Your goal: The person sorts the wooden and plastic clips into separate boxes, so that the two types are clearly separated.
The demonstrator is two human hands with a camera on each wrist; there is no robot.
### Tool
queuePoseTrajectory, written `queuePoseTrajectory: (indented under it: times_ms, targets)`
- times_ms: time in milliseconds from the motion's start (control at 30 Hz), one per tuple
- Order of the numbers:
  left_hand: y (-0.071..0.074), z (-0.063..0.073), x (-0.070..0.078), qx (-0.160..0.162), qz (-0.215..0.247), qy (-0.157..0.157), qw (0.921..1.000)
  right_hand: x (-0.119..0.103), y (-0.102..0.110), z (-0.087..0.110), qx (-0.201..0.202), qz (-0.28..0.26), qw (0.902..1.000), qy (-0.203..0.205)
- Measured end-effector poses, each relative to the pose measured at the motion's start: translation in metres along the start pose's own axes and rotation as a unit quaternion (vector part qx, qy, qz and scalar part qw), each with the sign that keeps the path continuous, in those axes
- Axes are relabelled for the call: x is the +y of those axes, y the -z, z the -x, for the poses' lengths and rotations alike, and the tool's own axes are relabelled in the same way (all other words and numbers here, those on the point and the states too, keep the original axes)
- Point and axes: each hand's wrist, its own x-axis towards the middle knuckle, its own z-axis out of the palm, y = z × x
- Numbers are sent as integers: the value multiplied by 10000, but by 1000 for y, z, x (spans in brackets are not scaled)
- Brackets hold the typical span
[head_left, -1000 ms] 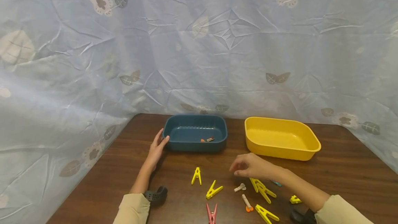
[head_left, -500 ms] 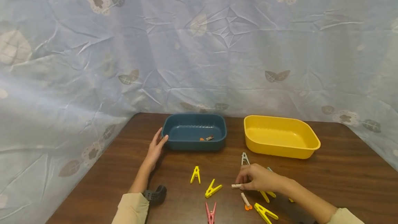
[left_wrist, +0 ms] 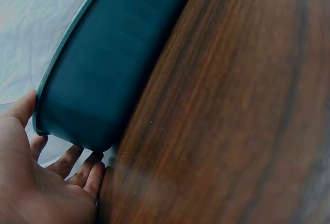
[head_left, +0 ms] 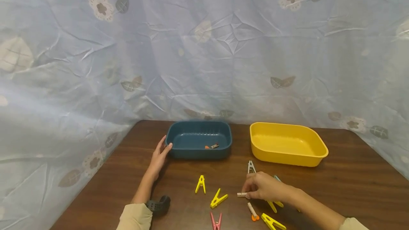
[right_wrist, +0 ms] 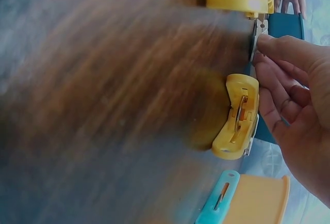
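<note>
My left hand [head_left: 157, 160] holds the left end of a blue tray [head_left: 198, 154], its thumb at the rim; in the left wrist view the other fingertips meet the end wall. Between thumb and fingertips, my right hand [head_left: 264, 186] pinches a small pale wooden clothespin [head_left: 241, 195] at the table surface. The clothespin's far end is hidden by the fingers. Just in front lies another wooden clothespin [head_left: 251, 209] with an orange end. Yellow clothespins [right_wrist: 238, 115] surround the right hand, some partly covered by it. A small clothespin with orange [head_left: 212, 146] rests inside the blue tray.
A yellow tray [head_left: 289, 159] stands at the back right. Yellow clothespins [head_left: 200, 184] and a pink one [head_left: 216, 221] lie on the brown table [head_left: 182, 201]. A grey clothespin [head_left: 251, 166] and a teal one [right_wrist: 219, 198] are near the right hand. A patterned curtain [head_left: 204, 63] hangs behind.
From above the table, my right hand has come down to the pale wooden clothespin and pinched it. The grey clothespin behind it has come into view. My left hand stays at the tray.
</note>
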Motion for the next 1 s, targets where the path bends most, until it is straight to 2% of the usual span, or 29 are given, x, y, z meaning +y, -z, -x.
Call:
queuePoseTrajectory:
  times_ms: [333, 567, 733, 1000]
  targets:
    - [0, -2, -1, 123, -22, 0, 9999, 2, 2, -3, 40, 75, 9998, 169]
    - [0, 0, 0, 0, -19, 70, 10000, 1, 2, -2, 3, -2, 9999, 123]
    - [1, -1, 0, 99, -52, 49, 9999, 1, 4, -5, -20, 65, 9998, 196]
    - [0, 0, 0, 50, -57, 15, 10000, 0, 10, -11, -78, 62, 9997, 229]
